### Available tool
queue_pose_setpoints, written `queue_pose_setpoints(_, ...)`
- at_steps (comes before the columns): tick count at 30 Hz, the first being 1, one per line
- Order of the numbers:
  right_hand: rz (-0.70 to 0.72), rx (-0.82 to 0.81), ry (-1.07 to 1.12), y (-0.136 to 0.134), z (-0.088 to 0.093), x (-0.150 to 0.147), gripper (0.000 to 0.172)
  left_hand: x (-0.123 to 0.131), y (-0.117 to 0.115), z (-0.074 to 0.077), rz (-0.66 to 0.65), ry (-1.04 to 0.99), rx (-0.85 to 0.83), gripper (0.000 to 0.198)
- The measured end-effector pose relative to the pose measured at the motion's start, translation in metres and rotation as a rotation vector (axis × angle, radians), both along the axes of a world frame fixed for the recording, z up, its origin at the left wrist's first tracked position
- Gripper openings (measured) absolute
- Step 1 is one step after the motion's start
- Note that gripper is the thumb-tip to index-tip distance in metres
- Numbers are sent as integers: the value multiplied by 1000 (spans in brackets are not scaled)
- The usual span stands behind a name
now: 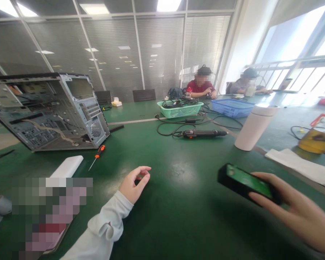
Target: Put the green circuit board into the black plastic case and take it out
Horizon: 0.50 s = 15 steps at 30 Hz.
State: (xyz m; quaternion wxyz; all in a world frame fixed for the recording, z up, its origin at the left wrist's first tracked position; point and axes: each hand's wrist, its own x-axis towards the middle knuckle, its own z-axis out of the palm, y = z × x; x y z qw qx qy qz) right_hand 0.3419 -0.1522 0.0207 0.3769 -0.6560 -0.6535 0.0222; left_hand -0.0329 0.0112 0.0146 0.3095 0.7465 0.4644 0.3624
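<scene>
My right hand point(292, 209) grips a black rectangular box with a green face point(249, 184), tilted and held at the right above the green table point(168, 224). The green face looks like a circuit board, but blur hides the detail. Fingers lie along its far side and the thumb presses the near side. In the middle, my left hand point(135, 183) is loosely curled with a gap between thumb and fingers, and nothing shows in it. To its left lies an orange and black screwdriver point(99, 151). Beyond both hands rests a black electric screwdriver point(203, 133) with a cable.
An open computer case point(67, 144) stands at the left. Near it lie a white block-shaped thing point(70, 164) and a partly blurred-out phone point(61, 231). Farther back are a green basket point(180, 111) of cables and a blue basket point(233, 108). A pale tumbler point(253, 130) stands right; two people sit beyond.
</scene>
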Motion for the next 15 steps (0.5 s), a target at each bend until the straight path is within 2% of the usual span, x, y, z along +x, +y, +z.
queue_pose_setpoints(3,316,54,50,42,3,-70,34,-1,-4,1,-99,26,71,37)
queue_pose_setpoints(5,435,81,86,66,1,-112,30,-3,-6,1,-137,45,128,42)
queue_pose_setpoints(7,474,78,137,85,-5,-139,33,-4,-7,0,-184,71,188,51)
queue_pose_setpoints(9,472,59,176,96,-12,-151,38,-5,-8,1,-170,64,220,54)
queue_pose_setpoints(12,450,65,193,102,-20,-151,40,-4,-9,3,-195,150,316,64)
queue_pose_setpoints(15,464,86,250,101,-22,-148,38,-2,-9,3,-196,252,360,53)
